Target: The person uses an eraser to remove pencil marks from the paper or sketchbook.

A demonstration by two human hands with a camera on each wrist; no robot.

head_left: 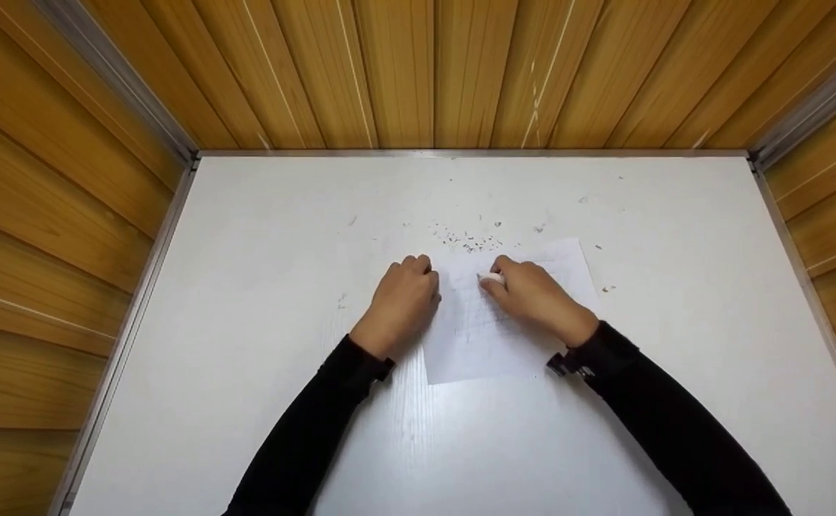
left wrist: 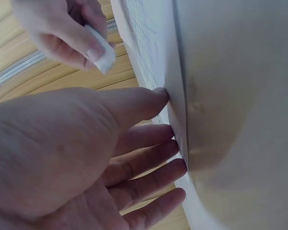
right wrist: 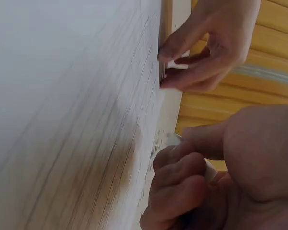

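Observation:
A white sheet of paper [head_left: 479, 355] with faint pencil lines lies on the white table. My right hand [head_left: 536, 294] is over its upper right part and pinches a small white eraser [head_left: 490, 276] between thumb and curled fingers. The eraser [left wrist: 104, 60] also shows in the left wrist view, where its end sticks out past the thumb. At the paper's left edge, my left hand [head_left: 405, 294] rests its fingertips [left wrist: 180, 166] and thumb on the sheet. Those fingers are slightly bent, side by side. In the right wrist view, curled fingers mostly hide the eraser.
Dark eraser crumbs [head_left: 468, 241] are scattered just beyond the paper's far edge, with a few more around the table [head_left: 246, 236]. Wood-panelled walls [head_left: 389, 72] border the table at the back and both sides. Both wrists carry small black cameras [head_left: 565, 364].

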